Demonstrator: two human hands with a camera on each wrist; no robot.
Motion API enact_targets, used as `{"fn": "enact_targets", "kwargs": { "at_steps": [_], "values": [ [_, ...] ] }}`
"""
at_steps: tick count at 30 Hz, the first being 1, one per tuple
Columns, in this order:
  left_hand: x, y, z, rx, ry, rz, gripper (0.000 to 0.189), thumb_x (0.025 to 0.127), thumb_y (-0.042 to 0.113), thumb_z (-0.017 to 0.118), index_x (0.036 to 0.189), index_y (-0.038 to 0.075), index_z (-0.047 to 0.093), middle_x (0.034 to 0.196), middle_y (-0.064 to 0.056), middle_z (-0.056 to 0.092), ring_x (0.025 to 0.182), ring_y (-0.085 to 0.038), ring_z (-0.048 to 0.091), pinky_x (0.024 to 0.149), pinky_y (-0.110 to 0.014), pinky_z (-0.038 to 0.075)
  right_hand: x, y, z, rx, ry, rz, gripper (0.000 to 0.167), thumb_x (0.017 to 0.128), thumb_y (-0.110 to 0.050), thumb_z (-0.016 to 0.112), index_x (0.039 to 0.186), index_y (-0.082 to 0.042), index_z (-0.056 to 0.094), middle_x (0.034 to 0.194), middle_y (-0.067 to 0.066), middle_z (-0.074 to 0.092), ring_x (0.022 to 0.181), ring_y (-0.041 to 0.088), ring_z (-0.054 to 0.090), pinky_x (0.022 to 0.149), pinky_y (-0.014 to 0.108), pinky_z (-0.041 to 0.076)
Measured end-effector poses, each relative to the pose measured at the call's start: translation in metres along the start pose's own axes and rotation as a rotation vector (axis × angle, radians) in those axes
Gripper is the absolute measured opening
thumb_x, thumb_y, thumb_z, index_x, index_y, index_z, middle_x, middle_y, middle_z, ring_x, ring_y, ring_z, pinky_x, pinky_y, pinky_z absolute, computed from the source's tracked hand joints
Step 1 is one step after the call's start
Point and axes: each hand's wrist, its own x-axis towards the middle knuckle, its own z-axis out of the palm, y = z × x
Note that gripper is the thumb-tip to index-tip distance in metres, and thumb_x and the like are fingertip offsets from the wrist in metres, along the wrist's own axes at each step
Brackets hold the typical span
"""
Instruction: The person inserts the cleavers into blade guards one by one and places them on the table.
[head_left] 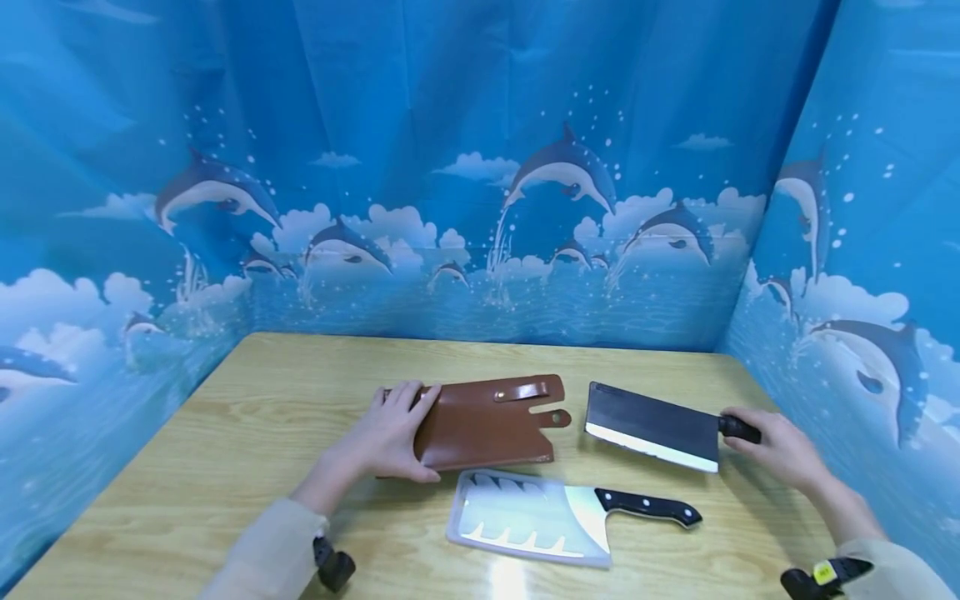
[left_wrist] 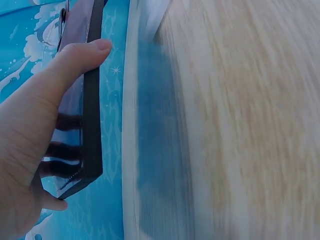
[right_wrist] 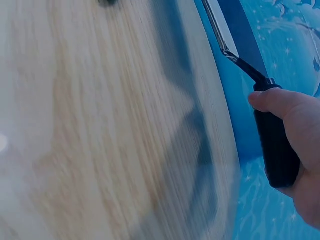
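My left hand (head_left: pixel 393 433) grips a brown leather knife sheath (head_left: pixel 483 425) across its left end. The sheath has a snapped strap and a tab at its right end. In the left wrist view the thumb lies across the dark edge of the sheath (left_wrist: pixel 92 125), which is held off the table. My right hand (head_left: pixel 776 446) holds a cleaver (head_left: pixel 652 423) by its black handle (right_wrist: pixel 275 145). Its dark blade points left toward the sheath, bright edge toward me, with a gap between them. Shadows in the right wrist view show the cleaver raised above the tabletop.
Nearer to me, a second cleaver (head_left: pixel 648 505) lies on the wooden table (head_left: pixel 315 375), its blade inside a translucent white guard (head_left: pixel 517 517) and its black riveted handle pointing right. A blue dolphin-print curtain (head_left: pixel 420 167) stands behind the table and along its sides.
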Motion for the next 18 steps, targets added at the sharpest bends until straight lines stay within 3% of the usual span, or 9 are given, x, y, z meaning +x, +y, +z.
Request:
{"fn": "enact_targets", "kwargs": {
  "at_steps": [12, 18],
  "values": [
    [0.003, 0.007, 0.002, 0.017, 0.005, 0.038, 0.119, 0.055, 0.071, 0.069, 0.147, 0.01, 0.024, 0.138, -0.02, 0.034, 0.126, -0.036, 0.032, 0.098, -0.064, 0.024, 0.009, -0.026, 0.014, -0.025, 0.089, -0.096, 0.037, 0.077, -0.01, 0.073, 0.111, 0.002, 0.062, 0.097, 0.017, 0.065, 0.086, 0.035, 0.058, 0.066, 0.042, 0.04],
    [0.004, 0.006, 0.006, 0.025, 0.015, 0.047, 0.119, 0.054, 0.072, 0.069, 0.147, 0.011, 0.025, 0.137, -0.021, 0.035, 0.125, -0.036, 0.033, 0.097, -0.064, 0.025, 0.014, -0.036, 0.016, -0.001, 0.106, -0.139, 0.037, 0.076, -0.008, 0.073, 0.11, 0.001, 0.063, 0.097, 0.016, 0.066, 0.086, 0.034, 0.059, 0.068, 0.043, 0.043]
  ]
}}
